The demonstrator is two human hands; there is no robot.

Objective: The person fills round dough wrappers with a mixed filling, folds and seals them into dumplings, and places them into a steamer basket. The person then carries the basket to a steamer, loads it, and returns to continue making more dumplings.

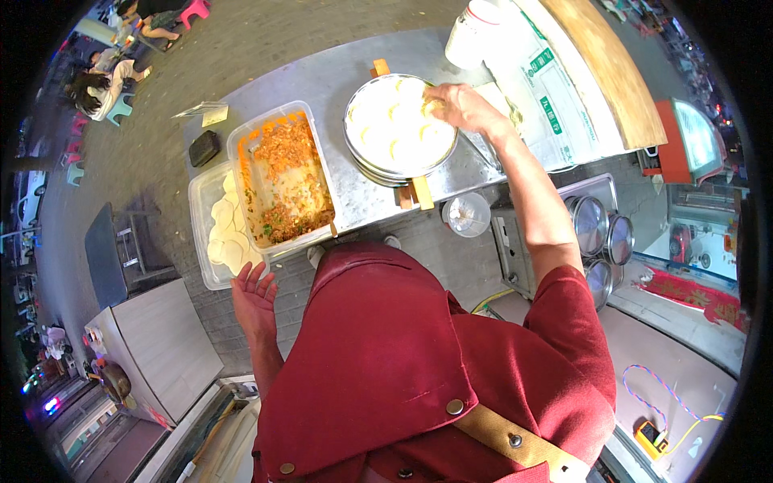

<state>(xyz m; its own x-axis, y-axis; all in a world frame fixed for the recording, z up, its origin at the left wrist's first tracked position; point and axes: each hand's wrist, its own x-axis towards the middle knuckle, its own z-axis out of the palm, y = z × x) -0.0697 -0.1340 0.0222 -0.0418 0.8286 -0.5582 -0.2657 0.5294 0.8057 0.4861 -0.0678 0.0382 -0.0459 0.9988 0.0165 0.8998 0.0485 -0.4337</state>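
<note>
My right hand [456, 107] reaches over the right rim of a round metal tray [401, 160], its fingers at one of several pale dumplings [394, 113]; glare hides whether they grip it. My left hand [255, 296], palm up with fingers apart and holding nothing, is just below the front corner of a plastic tub of round dough wrappers [228, 232]. A larger plastic container [331, 199] of reddish-orange minced filling [287, 151] overlaps that tub's right side. A stick-like handle [333, 228] shows at its near right corner.
These stand on a metal table [356, 211]. A wooden bar [424, 193] juts from under the round tray. A white tub [474, 36] stands at the back, a dark block [204, 148] at the left. Below the table edge is a plastic bucket [467, 215]; round metal tins [589, 223] are at the right.
</note>
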